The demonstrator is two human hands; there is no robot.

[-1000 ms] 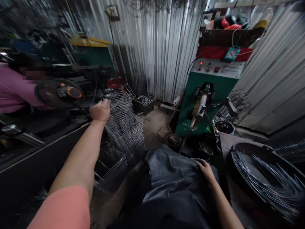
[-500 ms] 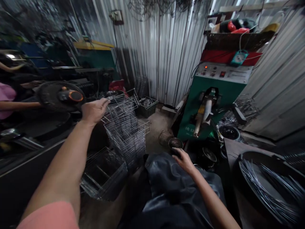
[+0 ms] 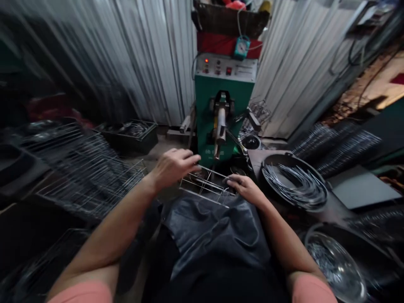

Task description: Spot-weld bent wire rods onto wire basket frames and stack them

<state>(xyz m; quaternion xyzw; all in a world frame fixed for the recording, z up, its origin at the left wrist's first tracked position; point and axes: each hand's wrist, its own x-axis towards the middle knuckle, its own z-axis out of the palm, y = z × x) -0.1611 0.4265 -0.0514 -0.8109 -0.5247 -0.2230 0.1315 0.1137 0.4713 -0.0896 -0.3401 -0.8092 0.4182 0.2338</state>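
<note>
A small wire frame (image 3: 205,185) hangs over the front of the dark apron on my lap, held between my two hands. My left hand (image 3: 176,165) is closed on its upper left corner, fingers pinched at the rim wire. On the other side my right hand (image 3: 242,186) grips the frame's right end with thumb and fingers together. Just beyond the frame stands the green machine (image 3: 205,122), its metal electrode arm (image 3: 220,126) pointing down toward me.
Stacked wire baskets (image 3: 91,168) stand at the left. On the right, a round pan (image 3: 267,162) holds curved wires, with a bowl of small metal parts (image 3: 336,267) nearer me. A crate (image 3: 148,136) sits by the corrugated wall (image 3: 158,63).
The view has turned right. My left hand has moved from the basket stack to in front of the machine, and a wire frame is now between both hands.
</note>
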